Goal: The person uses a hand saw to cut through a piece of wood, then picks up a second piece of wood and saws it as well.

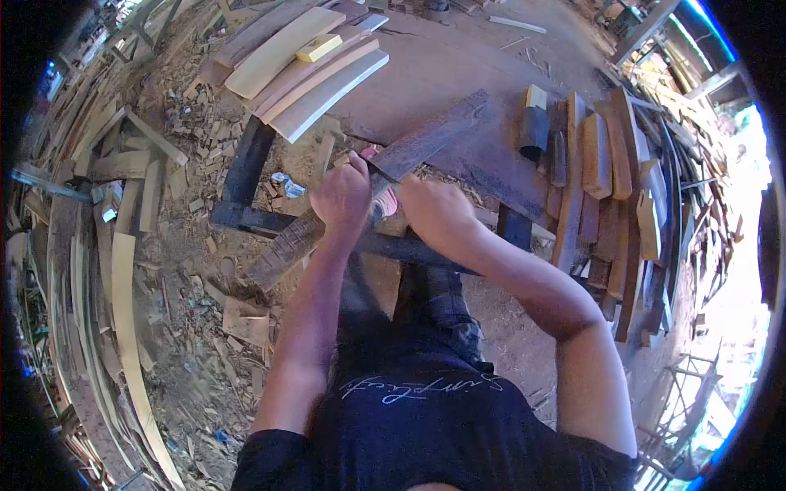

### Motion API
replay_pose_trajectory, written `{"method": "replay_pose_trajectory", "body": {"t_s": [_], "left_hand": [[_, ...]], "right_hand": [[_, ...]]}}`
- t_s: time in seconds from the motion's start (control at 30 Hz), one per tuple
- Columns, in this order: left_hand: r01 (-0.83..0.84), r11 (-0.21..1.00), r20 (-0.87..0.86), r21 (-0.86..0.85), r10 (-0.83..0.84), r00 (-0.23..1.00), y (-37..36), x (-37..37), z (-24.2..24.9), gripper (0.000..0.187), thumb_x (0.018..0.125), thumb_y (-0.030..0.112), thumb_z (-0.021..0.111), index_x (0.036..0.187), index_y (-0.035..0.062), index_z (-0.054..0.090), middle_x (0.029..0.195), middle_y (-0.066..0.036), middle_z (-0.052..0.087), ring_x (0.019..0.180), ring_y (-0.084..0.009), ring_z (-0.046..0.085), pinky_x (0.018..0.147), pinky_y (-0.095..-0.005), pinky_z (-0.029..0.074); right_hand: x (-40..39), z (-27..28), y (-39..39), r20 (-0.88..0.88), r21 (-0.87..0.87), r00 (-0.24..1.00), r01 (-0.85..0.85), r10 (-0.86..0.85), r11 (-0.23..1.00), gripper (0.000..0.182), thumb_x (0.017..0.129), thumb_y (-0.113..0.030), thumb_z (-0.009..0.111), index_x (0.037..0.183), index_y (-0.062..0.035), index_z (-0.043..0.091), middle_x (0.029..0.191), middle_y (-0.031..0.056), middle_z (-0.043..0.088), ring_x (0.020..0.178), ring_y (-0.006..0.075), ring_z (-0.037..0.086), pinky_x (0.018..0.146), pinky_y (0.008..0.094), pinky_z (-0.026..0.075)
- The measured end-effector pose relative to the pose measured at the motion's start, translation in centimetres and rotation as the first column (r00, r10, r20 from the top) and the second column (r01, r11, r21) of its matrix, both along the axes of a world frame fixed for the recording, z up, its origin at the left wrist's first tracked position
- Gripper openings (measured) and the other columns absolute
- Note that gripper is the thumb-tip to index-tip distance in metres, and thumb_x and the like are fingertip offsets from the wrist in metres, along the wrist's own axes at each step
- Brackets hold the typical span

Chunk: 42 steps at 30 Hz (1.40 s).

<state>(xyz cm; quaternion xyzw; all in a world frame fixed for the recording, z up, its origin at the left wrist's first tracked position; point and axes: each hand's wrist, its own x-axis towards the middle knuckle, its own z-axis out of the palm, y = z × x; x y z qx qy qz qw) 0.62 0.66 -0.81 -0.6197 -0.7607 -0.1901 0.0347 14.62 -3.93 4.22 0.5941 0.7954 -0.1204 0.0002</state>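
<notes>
A long, dark, rough board (434, 135) runs diagonally in front of me, from upper right to lower left under my hands. My left hand (342, 195) is closed in a fist over the board, thumb side up. Close to its right, my right hand (438, 211) is also closed, at the board's near side. A thin dark edge shows between the two fists, but what they grip is mostly hidden by the fingers. Below the hands, something striped pink and white (385, 202) is partly visible.
Curved wooden slats (282, 57) lie stacked on the bench top (385, 90) at upper left. More shaped pieces (598, 155) line its right side, near a dark cylinder (534, 135). Long strips (124, 311) and wood scraps cover the ground at left. A dark frame beam (246, 168) stands nearby.
</notes>
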Motion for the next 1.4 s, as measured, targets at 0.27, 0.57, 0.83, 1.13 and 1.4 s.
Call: {"method": "replay_pose_trajectory", "body": {"t_s": [0.27,0.57,0.83,1.13,1.4], "left_hand": [[0.069,0.994,-0.032,0.083,-0.067,0.997,-0.8,0.5,-0.3,0.052,0.090,0.031,0.040,0.052,0.0056,0.063,0.048,-0.014,0.058,0.043,-0.0275,0.061,0.046,-0.0402,0.051],[0.088,0.993,-0.008,0.077,-0.088,0.996,-0.7,0.3,-0.7,0.047,0.089,0.031,0.043,0.052,0.0094,0.063,0.053,-0.013,0.062,0.049,-0.0271,0.063,0.051,-0.0414,0.050],[0.020,0.995,0.056,0.095,-0.026,0.998,-1.1,0.9,-0.5,0.047,0.090,0.030,0.041,0.055,0.0103,0.066,0.056,-0.013,0.064,0.052,-0.0286,0.064,0.055,-0.0434,0.049],[0.049,0.998,0.064,0.043,-0.052,0.997,-0.7,0.8,-0.5,0.052,0.092,0.031,0.037,0.056,0.0080,0.066,0.057,-0.015,0.063,0.055,-0.0311,0.065,0.061,-0.0465,0.050],[-0.002,1.000,0.098,-0.030,0.005,0.995,-1.0,0.8,-0.8,0.052,0.092,0.031,0.036,0.057,0.0091,0.068,0.062,-0.015,0.065,0.060,-0.0289,0.066,0.070,-0.0470,0.046]], "right_hand": [[-1.2,1.6,-0.4,0.019,-0.028,1.000,-0.017,0.018,0.999,0.017,0.086,-0.013,0.050,0.093,0.0032,0.052,0.083,0.0213,0.066,0.079,0.0334,0.068,0.068,0.0422,0.054],[-2.2,1.1,-0.6,0.020,-0.037,0.995,0.096,-0.095,0.995,0.018,0.086,-0.013,0.050,0.094,0.0034,0.053,0.086,0.0227,0.066,0.084,0.0364,0.066,0.073,0.0447,0.053],[-2.0,0.8,-1.4,-0.036,0.052,0.996,0.087,-0.086,0.995,0.019,0.086,-0.013,0.050,0.095,0.0031,0.056,0.087,0.0222,0.066,0.085,0.0360,0.066,0.075,0.0438,0.053],[-0.2,3.4,-1.4,0.154,-0.033,0.986,-0.065,0.070,0.997,0.022,0.087,-0.014,0.049,0.097,0.0025,0.058,0.089,0.0225,0.066,0.086,0.0355,0.066,0.073,0.0428,0.054],[0.3,3.1,-3.0,0.181,-0.049,0.966,-0.179,0.185,0.983,0.021,0.087,-0.016,0.050,0.093,0.0013,0.060,0.090,0.0218,0.066,0.087,0.0362,0.066,0.075,0.0461,0.053]]}}
